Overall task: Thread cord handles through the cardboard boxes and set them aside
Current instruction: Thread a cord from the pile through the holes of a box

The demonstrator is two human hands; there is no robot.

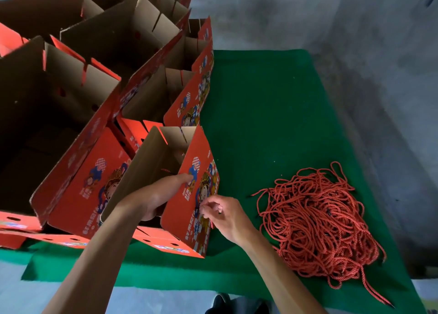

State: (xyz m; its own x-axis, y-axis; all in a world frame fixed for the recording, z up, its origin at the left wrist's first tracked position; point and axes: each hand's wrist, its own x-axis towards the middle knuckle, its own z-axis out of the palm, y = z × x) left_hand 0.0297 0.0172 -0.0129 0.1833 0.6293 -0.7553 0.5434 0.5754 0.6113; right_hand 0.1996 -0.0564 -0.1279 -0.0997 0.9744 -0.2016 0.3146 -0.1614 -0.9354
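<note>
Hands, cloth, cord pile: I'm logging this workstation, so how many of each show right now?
Hands: 2, left hand gripping the box, right hand pinching a cord at its printed side
Green cloth: 1
Red cord pile: 1
Total: 4

Printed characters and cartoon figures on the red printed cardboard boxes are too blurred to read; no other text is legible.

Green cloth spread over the bench fills the middle and right — grey concrete floor behind it, dark shoe at the bottom edge.
</note>
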